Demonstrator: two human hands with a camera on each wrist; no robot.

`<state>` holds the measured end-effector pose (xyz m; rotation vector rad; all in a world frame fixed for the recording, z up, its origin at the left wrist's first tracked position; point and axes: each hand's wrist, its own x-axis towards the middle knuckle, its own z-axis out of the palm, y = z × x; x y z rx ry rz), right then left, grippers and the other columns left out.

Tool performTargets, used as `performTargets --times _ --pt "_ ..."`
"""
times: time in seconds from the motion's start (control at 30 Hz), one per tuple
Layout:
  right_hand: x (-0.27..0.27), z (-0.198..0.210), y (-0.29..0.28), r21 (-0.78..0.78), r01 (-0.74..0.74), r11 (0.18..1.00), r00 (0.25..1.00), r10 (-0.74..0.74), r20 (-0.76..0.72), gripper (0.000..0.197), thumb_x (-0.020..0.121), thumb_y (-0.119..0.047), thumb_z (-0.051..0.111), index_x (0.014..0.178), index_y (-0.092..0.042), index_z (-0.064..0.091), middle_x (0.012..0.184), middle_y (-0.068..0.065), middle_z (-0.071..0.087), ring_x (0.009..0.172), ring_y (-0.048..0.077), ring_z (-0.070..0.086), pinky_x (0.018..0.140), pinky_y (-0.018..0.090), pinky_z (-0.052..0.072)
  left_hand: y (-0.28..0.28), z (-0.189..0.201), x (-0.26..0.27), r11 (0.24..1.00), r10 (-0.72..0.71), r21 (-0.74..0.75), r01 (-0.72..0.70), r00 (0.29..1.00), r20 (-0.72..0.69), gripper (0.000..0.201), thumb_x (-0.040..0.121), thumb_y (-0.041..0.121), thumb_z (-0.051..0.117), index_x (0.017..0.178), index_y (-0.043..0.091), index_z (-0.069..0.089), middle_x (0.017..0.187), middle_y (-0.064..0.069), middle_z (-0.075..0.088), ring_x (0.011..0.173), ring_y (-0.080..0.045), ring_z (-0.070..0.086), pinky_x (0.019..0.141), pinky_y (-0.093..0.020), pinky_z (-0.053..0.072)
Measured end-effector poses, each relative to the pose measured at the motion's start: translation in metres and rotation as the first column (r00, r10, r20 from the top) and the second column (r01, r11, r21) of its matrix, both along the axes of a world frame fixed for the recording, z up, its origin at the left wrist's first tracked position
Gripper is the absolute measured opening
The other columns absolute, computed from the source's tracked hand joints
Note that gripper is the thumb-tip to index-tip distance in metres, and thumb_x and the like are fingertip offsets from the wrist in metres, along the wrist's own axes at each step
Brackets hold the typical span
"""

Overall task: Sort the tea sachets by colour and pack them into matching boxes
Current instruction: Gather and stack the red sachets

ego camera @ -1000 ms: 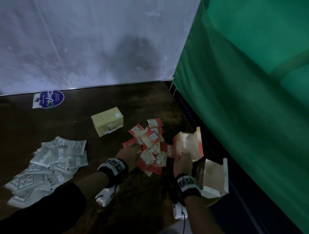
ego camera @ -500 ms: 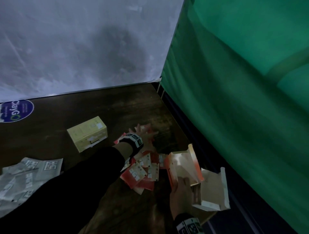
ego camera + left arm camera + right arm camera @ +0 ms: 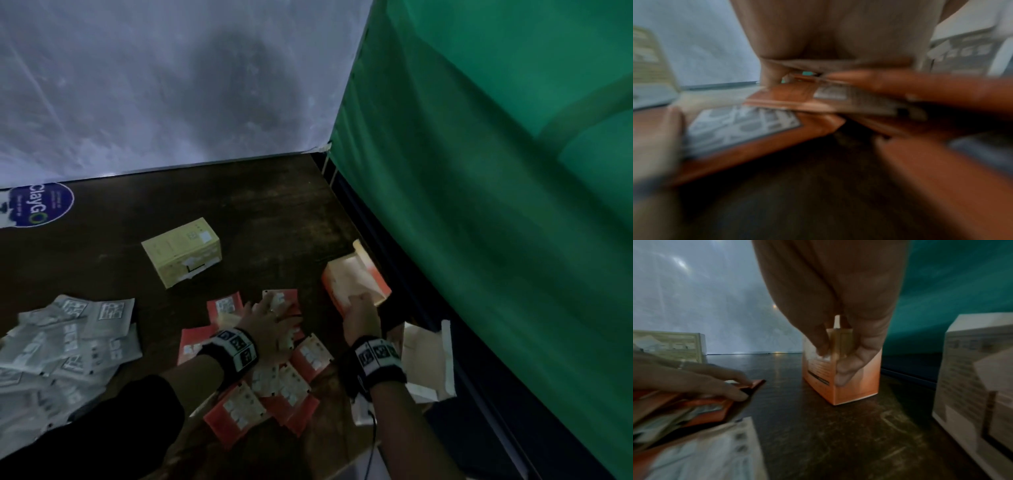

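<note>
Right hand [image 3: 360, 320] grips the open orange box [image 3: 356, 281] by its rim at 3 o'clock on the table [image 3: 274, 212], left hand [image 3: 270, 317] lies flat-fingered on the orange sachets [image 3: 284, 383] at 6, yellow box [image 3: 181, 251] at 11.

A black sleeve [image 3: 102, 428] covers the left forearm; the right forearm is bare. Both wrists carry black bands [image 3: 233, 349] with white square-patterned marker tags, and a thin ring [image 3: 271, 311], possibly metal, circles one left finger.
</note>
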<state>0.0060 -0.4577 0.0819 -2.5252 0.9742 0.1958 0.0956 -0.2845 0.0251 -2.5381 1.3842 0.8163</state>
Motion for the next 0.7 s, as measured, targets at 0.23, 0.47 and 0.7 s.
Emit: performTargets --times 0.23,0.47,0.7 --pt "-0.005 0.005 0.008 -0.122 -0.055 0.991 0.983 0.075 0.168 0.036 0.097 -0.017 0.046 0.132 -0.017 0.05 0.143 0.002 0.037 0.109 0.026 0.058 0.083 0.036 0.049 0.007 0.025 -0.007 0.991 0.129 -0.021 -0.132 0.986 -0.102 0.063 0.088 0.05 0.049 0.143 0.041 0.021 0.155 0.002 0.008 0.139 -0.038 0.01 0.106 -0.056 0.028" --pt "-0.059 -0.028 0.062 0.083 -0.132 0.988 0.988 0.125 0.086 0.038 0.094 -0.032 0.052 0.13 -0.02 0.047 0.134 0.003 0.044 0.113 0.018 0.053 0.092 0.032 0.048 -0.003 0.023 -0.008 0.987 0.157 -0.015 -0.158 0.986 -0.056 0.065 0.087 0.048 0.054 0.141 0.037 0.02 0.149 -0.007 0.023 0.131 -0.039 0.024 0.098 -0.06 0.035" --pt "-0.097 -0.066 0.09 0.153 -0.178 0.972 0.979 0.191 -0.072 0.067 0.088 -0.043 0.06 0.144 -0.021 0.031 0.153 0.01 0.015 0.136 0.027 0.031 0.107 0.039 0.038 -0.002 0.039 -0.009 0.96 0.236 -0.116 -0.256 0.959 -0.156 0.086 0.078 0.038 0.069 0.144 0.035 0.014 0.156 -0.003 0.005 0.14 -0.035 0.014 0.108 -0.06 0.025"
